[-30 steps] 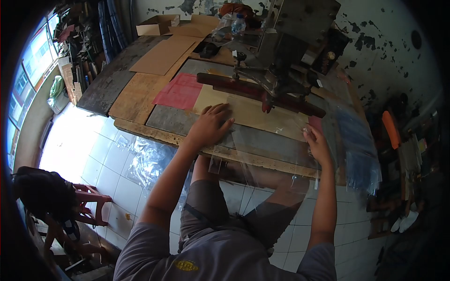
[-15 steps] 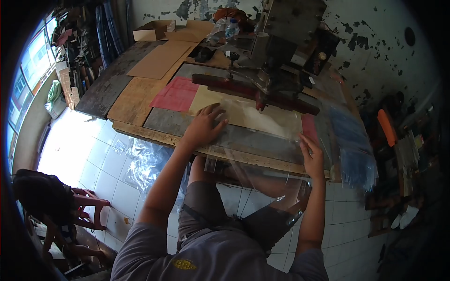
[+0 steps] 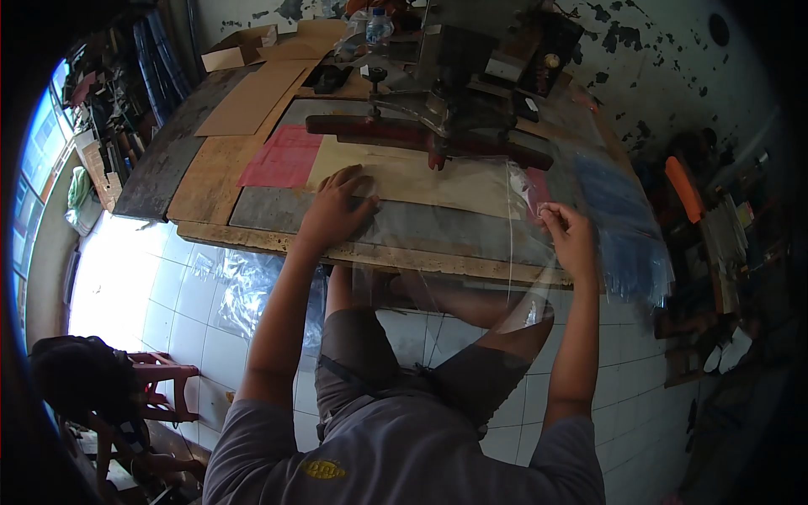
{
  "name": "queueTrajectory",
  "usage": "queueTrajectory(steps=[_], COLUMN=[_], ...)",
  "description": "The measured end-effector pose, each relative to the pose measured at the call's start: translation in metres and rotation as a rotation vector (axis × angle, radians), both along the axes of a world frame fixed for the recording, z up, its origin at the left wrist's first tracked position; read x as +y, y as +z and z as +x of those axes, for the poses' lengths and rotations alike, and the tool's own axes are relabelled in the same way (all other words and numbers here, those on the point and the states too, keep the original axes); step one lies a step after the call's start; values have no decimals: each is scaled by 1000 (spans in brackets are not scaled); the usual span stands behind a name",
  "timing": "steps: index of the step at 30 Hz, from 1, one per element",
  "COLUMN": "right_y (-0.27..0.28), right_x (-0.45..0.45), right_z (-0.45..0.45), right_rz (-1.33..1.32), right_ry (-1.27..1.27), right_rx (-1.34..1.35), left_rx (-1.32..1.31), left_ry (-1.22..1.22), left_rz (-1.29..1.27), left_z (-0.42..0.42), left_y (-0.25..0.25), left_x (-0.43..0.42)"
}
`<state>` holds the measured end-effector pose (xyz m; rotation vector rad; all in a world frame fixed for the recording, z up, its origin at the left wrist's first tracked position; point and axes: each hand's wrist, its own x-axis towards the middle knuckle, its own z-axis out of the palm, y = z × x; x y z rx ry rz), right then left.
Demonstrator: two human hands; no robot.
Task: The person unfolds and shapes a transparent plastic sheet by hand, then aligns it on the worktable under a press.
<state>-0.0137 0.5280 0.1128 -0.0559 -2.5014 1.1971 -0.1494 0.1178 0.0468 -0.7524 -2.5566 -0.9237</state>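
A clear plastic sheet (image 3: 471, 244) lies across the front of the work table and hangs over its edge above my lap. My left hand (image 3: 339, 206) rests flat on the sheet's left part, fingers apart, beside a pale yellow panel (image 3: 404, 178) and a pink-red sheet (image 3: 282, 157). With my right hand (image 3: 568, 236) I pinch the sheet near its right edge, where the plastic is creased and shiny. Just beyond my hands, the dark red bar (image 3: 379, 130) of a heavy press (image 3: 459, 63) spans the panel.
Blue-tinted plastic sheets (image 3: 623, 227) are piled at the table's right edge. Cardboard (image 3: 252, 101), an open box (image 3: 231, 55) and a water bottle (image 3: 379, 29) are toward the back left. Crumpled plastic (image 3: 257, 290) lies on the tiled floor beside a red stool (image 3: 164, 387).
My right hand has shifted to pinch the sheet's right edge, lifting and creasing the plastic there. My left hand stays on the sheet. The whole view has moved slightly.
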Motion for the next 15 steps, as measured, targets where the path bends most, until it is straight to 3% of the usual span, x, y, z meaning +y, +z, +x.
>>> queueTrajectory(steps=[5, 7, 10, 13, 15], right_y=[12, 4, -9, -17, -16], right_x=[-14, -24, -25, -26, -27], right_z=[35, 53, 76, 92, 96], right_rz=[-49, -99, -143, -210, -209], right_ry=[87, 79, 44, -13, -26], right_rx=[-65, 45, 211, 353, 422], left_rx=[0, -2, -288, -227, -340], left_ry=[-17, -35, -129, -201, -284], left_rz=[28, 61, 361, 563, 767], left_z=[1, 2, 21, 35, 45], left_y=[0, 0, 19, 18, 17], left_x=[-1, -2, -1, 1, 3])
